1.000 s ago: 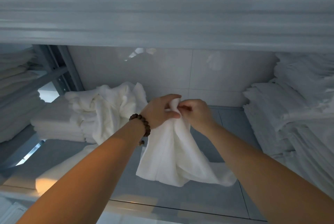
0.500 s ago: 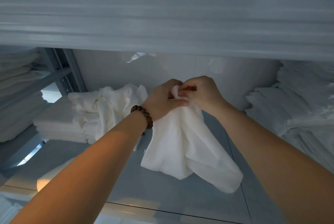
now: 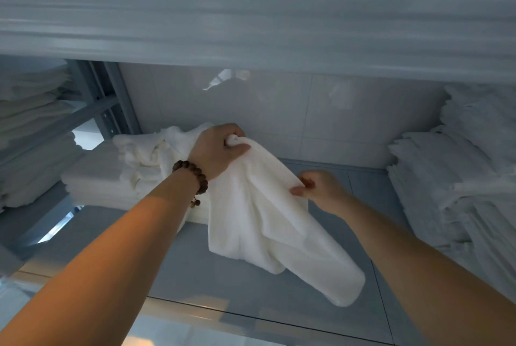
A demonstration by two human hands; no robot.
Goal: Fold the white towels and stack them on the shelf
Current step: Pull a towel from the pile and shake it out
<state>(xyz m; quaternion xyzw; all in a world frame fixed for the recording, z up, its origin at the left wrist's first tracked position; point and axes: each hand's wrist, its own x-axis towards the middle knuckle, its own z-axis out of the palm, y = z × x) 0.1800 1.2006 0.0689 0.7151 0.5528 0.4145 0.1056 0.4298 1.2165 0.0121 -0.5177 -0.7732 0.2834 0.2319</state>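
Observation:
A white towel [image 3: 265, 223] hangs crumpled in the air over the floor, in front of the shelving. My left hand [image 3: 217, 150], with a bead bracelet on the wrist, grips one top corner of it high up. Lower and to the right, my right hand [image 3: 318, 189] pinches the towel's upper edge between thumb and fingers. The edge runs slanted between the two hands. The towel's lower end droops toward the tiles at the right.
A low stack of folded towels [image 3: 92, 181] lies at the left, with loose unfolded towels [image 3: 150, 153] heaped on it. Tall towel stacks [image 3: 460, 178] fill the right side, more towels [image 3: 30, 133] sit on the far-left metal rack. A wide shelf board [image 3: 251, 19] spans overhead.
The hands were together at one corner; now my right hand has slid down and right along the edge, while my left hand stays up with the corner. The towel has spread wider.

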